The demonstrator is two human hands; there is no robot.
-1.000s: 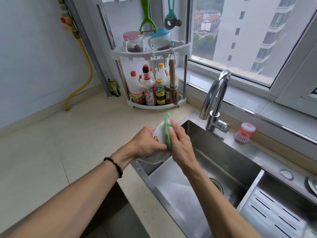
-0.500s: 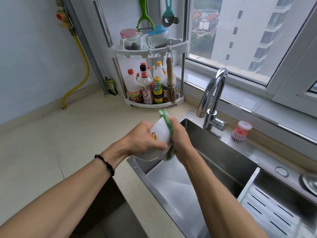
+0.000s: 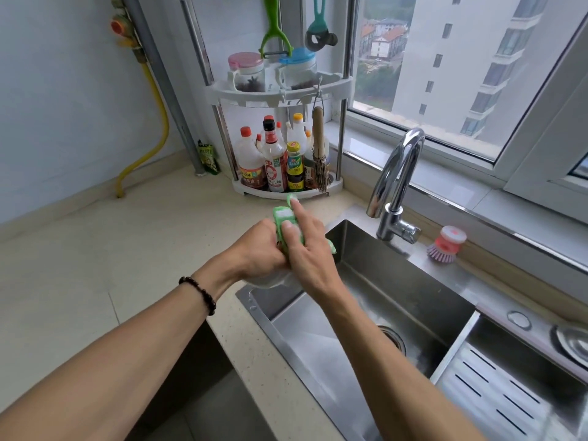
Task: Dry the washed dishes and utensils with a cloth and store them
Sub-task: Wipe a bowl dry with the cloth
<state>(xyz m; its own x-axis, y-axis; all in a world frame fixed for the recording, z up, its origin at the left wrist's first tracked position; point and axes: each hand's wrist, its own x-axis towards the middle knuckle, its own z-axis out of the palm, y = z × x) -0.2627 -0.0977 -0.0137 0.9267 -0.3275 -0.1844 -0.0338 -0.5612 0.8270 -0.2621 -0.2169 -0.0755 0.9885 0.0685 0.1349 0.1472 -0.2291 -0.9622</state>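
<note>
Above the near left corner of the steel sink (image 3: 410, 300), my left hand (image 3: 254, 254) grips a white dish (image 3: 270, 280); only its lower rim shows below my hands. My right hand (image 3: 307, 246) presses a green and white cloth (image 3: 283, 219) against the dish, with the fingers laid over the cloth and pointing up. The cloth wraps the dish's top edge, and a green corner sticks out to the right of my right hand. Most of the dish is hidden by hands and cloth.
A chrome tap (image 3: 394, 186) rises behind the sink, with a pink dish brush (image 3: 445, 245) beside it. A white corner rack (image 3: 280, 141) holds sauce bottles, jars and hanging tools. A slotted drain tray (image 3: 496, 393) sits at the right. Beige counter (image 3: 95, 249) spreads to the left.
My right hand has slid the cloth up and over the dish's top edge, hiding the white face that showed before. Both hands stay over the sink's corner.
</note>
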